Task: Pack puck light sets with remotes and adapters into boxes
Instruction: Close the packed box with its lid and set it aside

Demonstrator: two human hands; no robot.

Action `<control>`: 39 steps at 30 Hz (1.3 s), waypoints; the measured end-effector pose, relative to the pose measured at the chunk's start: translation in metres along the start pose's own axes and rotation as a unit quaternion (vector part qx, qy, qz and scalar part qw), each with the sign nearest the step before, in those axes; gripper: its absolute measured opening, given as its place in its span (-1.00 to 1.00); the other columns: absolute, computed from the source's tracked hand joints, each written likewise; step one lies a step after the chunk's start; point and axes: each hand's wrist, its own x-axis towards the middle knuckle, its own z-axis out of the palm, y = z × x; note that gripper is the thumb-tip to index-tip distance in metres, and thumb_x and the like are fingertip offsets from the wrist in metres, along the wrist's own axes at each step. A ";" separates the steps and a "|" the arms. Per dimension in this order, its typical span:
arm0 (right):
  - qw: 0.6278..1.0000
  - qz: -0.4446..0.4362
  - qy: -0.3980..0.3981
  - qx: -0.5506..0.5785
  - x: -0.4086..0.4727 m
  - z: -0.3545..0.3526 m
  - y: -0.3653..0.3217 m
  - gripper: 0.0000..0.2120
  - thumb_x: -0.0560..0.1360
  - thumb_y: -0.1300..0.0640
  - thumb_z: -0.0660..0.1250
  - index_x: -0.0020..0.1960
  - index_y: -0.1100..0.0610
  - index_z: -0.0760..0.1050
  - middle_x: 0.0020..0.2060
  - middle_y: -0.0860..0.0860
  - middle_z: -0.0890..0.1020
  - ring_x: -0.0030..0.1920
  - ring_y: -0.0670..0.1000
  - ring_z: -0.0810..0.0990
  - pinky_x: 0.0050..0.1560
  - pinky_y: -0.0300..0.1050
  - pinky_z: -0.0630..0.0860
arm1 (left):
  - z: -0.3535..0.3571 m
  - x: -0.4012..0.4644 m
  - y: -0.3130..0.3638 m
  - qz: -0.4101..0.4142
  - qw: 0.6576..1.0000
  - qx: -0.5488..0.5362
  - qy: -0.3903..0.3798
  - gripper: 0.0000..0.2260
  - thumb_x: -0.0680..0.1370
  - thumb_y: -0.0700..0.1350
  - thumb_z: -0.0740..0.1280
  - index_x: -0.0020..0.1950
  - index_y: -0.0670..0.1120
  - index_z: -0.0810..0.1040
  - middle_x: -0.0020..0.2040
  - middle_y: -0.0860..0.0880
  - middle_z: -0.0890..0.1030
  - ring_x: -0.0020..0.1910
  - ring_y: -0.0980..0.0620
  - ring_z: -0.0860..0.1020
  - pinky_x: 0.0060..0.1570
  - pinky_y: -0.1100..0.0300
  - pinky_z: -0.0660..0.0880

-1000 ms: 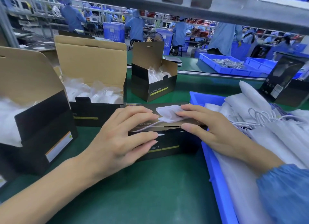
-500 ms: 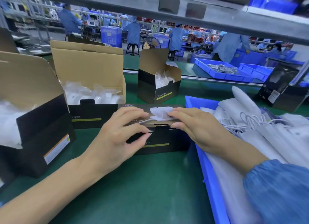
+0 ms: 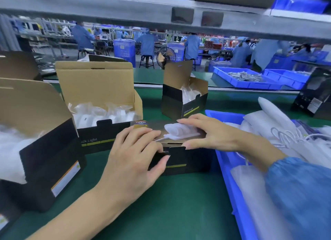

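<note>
A black puck-light box [image 3: 193,165] lies on the green table in front of me, its lid folded down. My left hand [image 3: 132,161] lies across the lid's left part, its thumb pushing on the front face beside the lid's tab. A white bagged packet [image 3: 179,131] with a thin white cable rests on top of the lid. My right hand [image 3: 215,134] presses flat fingers over that packet, its thumb at the lid's front edge next to the tab. What the box contains is hidden.
A blue tray [image 3: 223,168] of white bagged parts borders the box on the right. Open boxes with bagged lights stand at the left [image 3: 44,161], behind [image 3: 100,96] and at centre back [image 3: 179,103]. Another black box [image 3: 315,96] stands far right. A shelf [image 3: 161,15] hangs overhead.
The lid has come down onto the box and its tab now sits at the front edge. My left thumb has shifted onto the front face; my right hand stays on the white packet.
</note>
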 end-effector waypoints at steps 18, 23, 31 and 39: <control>0.993 -0.024 0.066 -0.095 -0.008 0.002 -0.020 -0.20 0.26 -0.63 0.02 0.22 -0.09 0.47 0.02 -0.12 0.55 0.06 -0.02 0.50 0.13 0.02 0.47 | -0.011 0.003 -0.006 -0.026 0.991 0.128 -0.008 -0.62 0.56 0.16 0.33 -0.29 -0.10 0.60 0.08 -0.08 0.70 -0.03 -0.15 0.63 -0.12 0.03 0.47; 0.997 -0.003 0.042 -0.065 -0.010 0.003 -0.018 -0.12 0.23 -0.62 0.04 0.43 -0.21 0.31 0.18 -0.22 0.40 0.22 -0.09 0.39 0.25 -0.14 0.35 | -0.018 0.002 -0.018 -0.144 0.989 -0.006 -0.008 -0.51 0.42 0.28 0.37 0.09 -0.10 0.59 0.13 0.00 0.61 0.07 -0.05 0.56 -0.01 0.17 0.47; 0.999 -0.007 -0.031 -0.020 -0.018 0.002 -0.020 -0.32 0.23 -0.61 0.14 0.33 -0.58 0.10 0.32 -0.24 0.24 0.36 -0.16 0.22 0.43 -0.07 0.22 | -0.018 -0.010 -0.023 -0.187 0.977 -0.103 -0.023 -0.50 0.38 0.25 0.46 0.03 -0.16 0.72 0.04 -0.05 0.62 0.09 -0.08 0.56 0.16 0.20 0.43; 0.983 -0.075 -0.017 -0.164 -0.037 0.016 -0.026 -0.25 0.33 -0.59 -0.05 0.43 -0.48 -0.24 0.54 -0.25 -0.24 0.51 -0.21 -0.32 0.52 -0.04 -0.29 | -0.022 -0.021 -0.029 -0.090 0.984 -0.151 -0.026 -0.60 0.52 0.06 0.37 0.18 -0.23 0.66 0.25 -0.01 0.62 0.39 0.01 0.49 0.40 0.10 0.41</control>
